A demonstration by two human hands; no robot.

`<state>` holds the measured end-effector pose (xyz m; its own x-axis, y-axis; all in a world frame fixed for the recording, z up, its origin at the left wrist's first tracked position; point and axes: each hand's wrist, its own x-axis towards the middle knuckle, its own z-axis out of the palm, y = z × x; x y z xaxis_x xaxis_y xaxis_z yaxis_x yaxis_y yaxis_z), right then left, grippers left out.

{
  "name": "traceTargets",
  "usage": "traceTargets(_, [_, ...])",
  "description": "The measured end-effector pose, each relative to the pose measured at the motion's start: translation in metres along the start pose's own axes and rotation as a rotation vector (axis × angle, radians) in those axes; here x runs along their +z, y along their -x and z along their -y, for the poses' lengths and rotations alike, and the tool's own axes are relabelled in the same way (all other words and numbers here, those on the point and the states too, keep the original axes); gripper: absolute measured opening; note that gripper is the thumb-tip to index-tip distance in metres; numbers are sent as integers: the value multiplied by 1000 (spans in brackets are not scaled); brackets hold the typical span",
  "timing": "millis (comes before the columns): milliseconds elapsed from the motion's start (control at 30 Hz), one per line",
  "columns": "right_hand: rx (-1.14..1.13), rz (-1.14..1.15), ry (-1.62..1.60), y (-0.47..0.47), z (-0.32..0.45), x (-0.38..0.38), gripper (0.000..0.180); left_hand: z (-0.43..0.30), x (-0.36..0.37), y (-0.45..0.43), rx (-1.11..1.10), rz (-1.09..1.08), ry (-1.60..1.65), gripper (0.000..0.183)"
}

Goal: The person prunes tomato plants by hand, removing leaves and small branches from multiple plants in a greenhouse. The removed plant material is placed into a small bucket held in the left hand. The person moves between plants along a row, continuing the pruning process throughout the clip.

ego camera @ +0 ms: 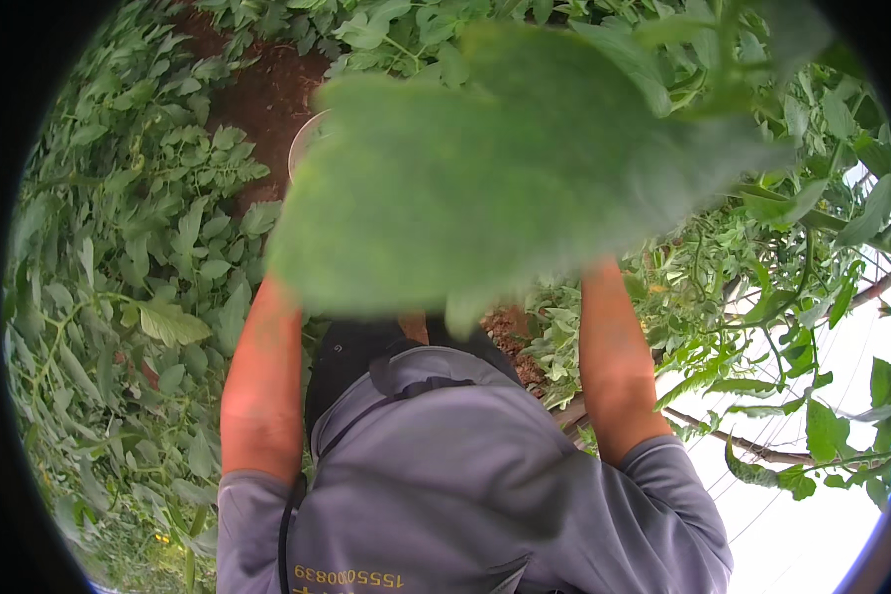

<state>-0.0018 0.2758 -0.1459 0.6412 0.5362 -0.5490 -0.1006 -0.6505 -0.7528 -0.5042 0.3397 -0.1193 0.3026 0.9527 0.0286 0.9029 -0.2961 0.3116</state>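
Note:
A large blurred green leaf (482,178) hangs close before the camera and covers the middle of the view. Both my hands are hidden behind it, so what they hold or touch cannot be seen. My left forearm (263,379) and my right forearm (616,356) reach forward and pass under the leaf's lower edge. Past the leaf's left side shows a curved pale rim (297,145), perhaps of a bucket; the rest of it is covered.
Dense leafy plants, apparently tomato (141,245), stand along the left. More stems and foliage (809,297) crowd the right, in front of bright white sheeting (809,512) with thin lines. Reddish-brown soil (267,96) runs between the rows at the upper left.

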Motion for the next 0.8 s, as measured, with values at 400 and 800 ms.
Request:
traceTargets(400, [-517, 516, 500, 233, 37, 76, 31, -14, 41, 81, -695, 665, 410, 22])
traceTargets(800, [-788, 682, 602, 225, 73, 228, 53, -4, 63, 102, -596, 603, 471, 22])
